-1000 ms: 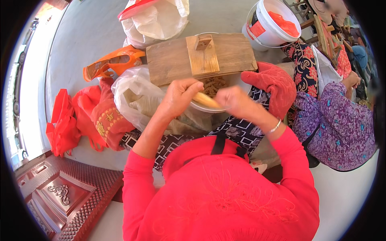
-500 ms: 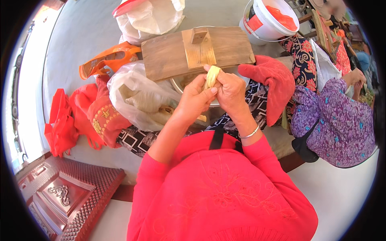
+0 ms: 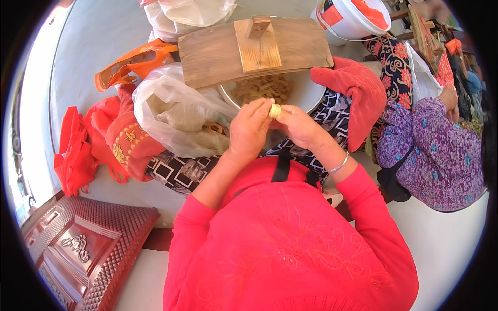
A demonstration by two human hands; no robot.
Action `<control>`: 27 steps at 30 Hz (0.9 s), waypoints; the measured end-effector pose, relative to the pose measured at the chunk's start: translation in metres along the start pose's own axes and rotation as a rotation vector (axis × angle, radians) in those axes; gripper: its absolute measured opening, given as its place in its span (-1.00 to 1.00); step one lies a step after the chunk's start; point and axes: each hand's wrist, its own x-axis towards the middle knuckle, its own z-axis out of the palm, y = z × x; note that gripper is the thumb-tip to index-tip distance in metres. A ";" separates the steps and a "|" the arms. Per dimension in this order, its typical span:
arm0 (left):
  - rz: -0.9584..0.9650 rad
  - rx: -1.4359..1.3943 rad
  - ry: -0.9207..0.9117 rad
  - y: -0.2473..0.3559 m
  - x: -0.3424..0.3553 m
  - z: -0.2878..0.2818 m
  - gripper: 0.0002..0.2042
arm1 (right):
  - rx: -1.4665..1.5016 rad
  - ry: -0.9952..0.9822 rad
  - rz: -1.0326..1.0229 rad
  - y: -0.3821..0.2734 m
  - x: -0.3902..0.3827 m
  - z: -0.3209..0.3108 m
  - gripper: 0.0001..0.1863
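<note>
A small pale-yellow bundle (image 3: 275,110), folded or wound from a soft strip, is pinched between my two hands above my lap. My left hand (image 3: 247,128) is closed with its fingertips on the bundle's left side. From the other side my right hand (image 3: 302,127) grips it between thumb and fingers; a silver bangle circles that wrist. Just beyond the hands stands a pale basin (image 3: 307,93) with several small brown pieces (image 3: 261,89) in it. A wooden board (image 3: 207,54) with an upright block (image 3: 258,26) lies across the basin's far side.
On the left are a clear plastic bag (image 3: 155,111), an orange bag (image 3: 136,65) and red bags (image 3: 78,150). A red cloth (image 3: 358,98) drapes over my right knee. White bucket (image 3: 345,20) and white sack (image 3: 192,15) stand behind. A person in purple (image 3: 441,155) sits at right.
The yellow strip, a taller loop before, is now a small compact bundle. Both hands have lowered slightly toward me, and the brown pieces in the basin have come into sight.
</note>
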 end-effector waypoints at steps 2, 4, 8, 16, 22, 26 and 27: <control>-0.042 -0.131 -0.024 0.000 0.006 -0.003 -0.68 | 0.322 -0.070 0.052 -0.008 0.001 0.005 -0.73; -0.107 -0.317 -0.064 0.002 0.010 -0.007 -0.67 | 0.325 -0.061 -0.027 -0.007 0.002 0.006 -0.83; -0.356 -0.173 -0.134 0.016 0.026 -0.014 -0.80 | -0.339 0.192 -0.480 -0.003 0.013 0.016 -0.91; -0.844 -0.794 -0.091 -0.010 0.026 0.004 -0.76 | -0.633 0.443 -0.818 -0.023 0.009 0.025 -0.91; -0.567 -0.622 -0.048 0.005 -0.004 -0.009 -0.84 | -0.232 0.378 -0.738 -0.021 0.022 0.009 -0.93; 0.034 0.254 -0.010 0.001 0.011 -0.029 -0.92 | -0.158 0.390 -0.598 -0.025 0.020 -0.009 -0.80; 0.059 0.276 -0.037 0.001 0.016 -0.033 -0.87 | -0.091 0.303 -0.600 -0.036 0.019 -0.011 -0.70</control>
